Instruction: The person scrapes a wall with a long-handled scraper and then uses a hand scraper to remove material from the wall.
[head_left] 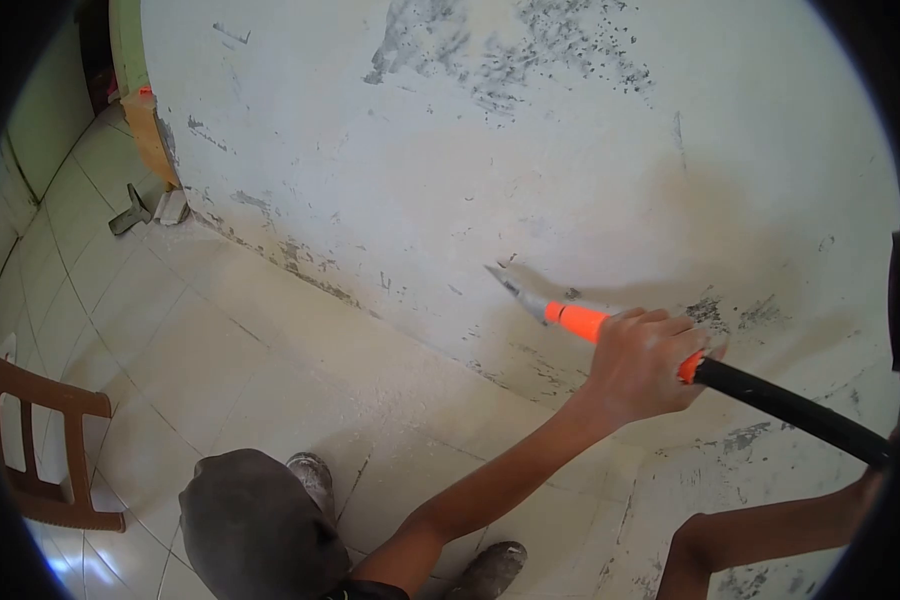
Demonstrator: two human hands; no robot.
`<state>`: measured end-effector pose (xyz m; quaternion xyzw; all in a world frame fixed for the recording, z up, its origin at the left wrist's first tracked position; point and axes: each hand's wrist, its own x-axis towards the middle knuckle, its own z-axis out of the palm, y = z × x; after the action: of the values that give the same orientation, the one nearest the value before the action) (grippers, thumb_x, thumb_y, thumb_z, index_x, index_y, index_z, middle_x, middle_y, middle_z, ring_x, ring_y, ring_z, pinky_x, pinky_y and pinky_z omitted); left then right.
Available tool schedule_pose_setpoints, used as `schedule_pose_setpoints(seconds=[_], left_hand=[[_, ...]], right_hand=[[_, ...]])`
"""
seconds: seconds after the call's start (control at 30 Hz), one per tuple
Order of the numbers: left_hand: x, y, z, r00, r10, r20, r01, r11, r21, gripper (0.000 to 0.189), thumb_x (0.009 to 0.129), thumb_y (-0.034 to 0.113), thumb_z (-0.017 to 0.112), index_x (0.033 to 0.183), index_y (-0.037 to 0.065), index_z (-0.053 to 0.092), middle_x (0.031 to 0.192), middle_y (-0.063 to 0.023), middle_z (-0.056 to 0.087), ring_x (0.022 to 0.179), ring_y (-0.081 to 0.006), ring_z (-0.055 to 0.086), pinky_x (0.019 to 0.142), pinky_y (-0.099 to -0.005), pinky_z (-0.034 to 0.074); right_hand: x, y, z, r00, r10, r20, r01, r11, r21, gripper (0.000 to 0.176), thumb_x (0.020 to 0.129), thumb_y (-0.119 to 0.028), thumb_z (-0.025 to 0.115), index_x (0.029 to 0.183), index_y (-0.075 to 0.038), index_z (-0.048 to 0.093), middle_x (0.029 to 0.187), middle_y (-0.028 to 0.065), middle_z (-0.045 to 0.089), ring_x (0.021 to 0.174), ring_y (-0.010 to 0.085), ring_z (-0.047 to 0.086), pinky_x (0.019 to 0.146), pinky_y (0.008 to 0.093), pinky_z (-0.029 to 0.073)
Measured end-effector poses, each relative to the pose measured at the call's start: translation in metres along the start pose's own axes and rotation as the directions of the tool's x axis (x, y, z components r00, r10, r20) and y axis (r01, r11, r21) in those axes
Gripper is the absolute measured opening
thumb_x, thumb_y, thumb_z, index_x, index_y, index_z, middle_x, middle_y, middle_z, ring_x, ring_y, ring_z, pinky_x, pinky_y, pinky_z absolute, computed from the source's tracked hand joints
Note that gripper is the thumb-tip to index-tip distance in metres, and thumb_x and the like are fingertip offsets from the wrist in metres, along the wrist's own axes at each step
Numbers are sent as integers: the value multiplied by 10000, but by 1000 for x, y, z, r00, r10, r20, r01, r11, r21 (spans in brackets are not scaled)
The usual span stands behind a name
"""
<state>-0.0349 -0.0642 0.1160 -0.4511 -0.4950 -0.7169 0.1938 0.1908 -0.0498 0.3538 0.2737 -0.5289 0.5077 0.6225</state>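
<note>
My left hand [650, 365] is closed around the orange section of a long-handled tool [790, 405]. The tool has a black shaft and a pointed grey metal head. Its tip is at the scuffed white wall [590, 180], beside a small dark mark; whether it touches cannot be told. The black shaft runs down to the right edge of the view. There, my right hand [874, 482] shows only in part near the shaft's end, its fingers hidden in the dark border.
Pale floor tiles [170, 350] carry dust and crumbs along the wall's foot. A brown plastic chair [75, 455] stands at the left. A dark metal piece [131, 212] lies by the wall's far corner. Two dusty shoes and a dark grey rounded shape [255, 525] appear at the bottom.
</note>
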Motion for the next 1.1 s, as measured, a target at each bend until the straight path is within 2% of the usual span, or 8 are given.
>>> schedule_pose_setpoints(seconds=[0.27,0.57,0.73,0.8,0.87,0.93,1.03,1.1], left_hand=[[20,2,1,997,24,-71,-28,998,-58,297,775,249,777,611,99,580,527,-24,494,468,-210,478,459,-351,358],[-45,24,-7,948,-192,253,226,967,-115,281,809,211,729,618,95,558,489,-50,488,425,-255,494,416,-378,346],[-97,30,7,893,-262,366,320,941,-107,241,823,215,727,675,83,589,517,-51,524,459,-259,532,438,-376,389],[-114,27,18,900,-243,363,296,950,-98,234,797,206,761,678,87,598,503,-32,507,424,-224,501,415,-352,361],[-128,25,26,888,-182,422,252,961,-115,209,782,202,770,706,92,609,536,-28,537,456,-209,532,428,-347,381],[-137,24,34,874,-119,470,206,969,-138,186,775,200,769,722,101,620,568,-21,553,483,-199,543,443,-341,397],[-147,21,39,823,1,568,87,988,-129,129,769,193,762,774,123,653,624,-1,572,533,-178,559,476,-327,423],[-153,17,45,775,61,629,3,995,-101,103,769,189,755,809,136,675,647,13,576,556,-166,563,494,-319,434]], right_hand=[[19,3,7,995,-71,68,76,995,-66,318,1015,-162,480,715,-64,439,524,-1,357,396,104,301,337,253,292],[-4,-16,-6,979,162,122,-161,987,-15,222,983,-155,548,802,-44,486,558,9,401,397,110,334,351,260,325],[-12,-63,-68,953,287,-98,-300,848,-438,333,1004,-86,427,683,-82,339,613,28,298,497,149,289,515,262,282],[-30,-71,-71,926,316,-208,-372,863,-343,337,1026,-88,371,690,-82,342,623,30,307,484,140,270,537,254,289],[-55,-83,-88,883,451,-128,-467,869,-164,316,1017,-126,342,704,-85,348,602,18,303,470,120,223,605,222,301],[-80,-111,-98,906,380,-185,-416,880,-229,316,1011,-63,292,698,-93,322,612,12,318,461,106,241,582,242,312],[-122,-168,-117,866,377,-328,-422,903,-76,306,1037,-131,365,738,-74,400,665,6,348,518,111,320,597,268,354],[-158,-207,-126,765,123,-632,-354,901,-252,189,1005,-9,388,818,-5,413,662,16,283,518,131,241,535,279,307]])
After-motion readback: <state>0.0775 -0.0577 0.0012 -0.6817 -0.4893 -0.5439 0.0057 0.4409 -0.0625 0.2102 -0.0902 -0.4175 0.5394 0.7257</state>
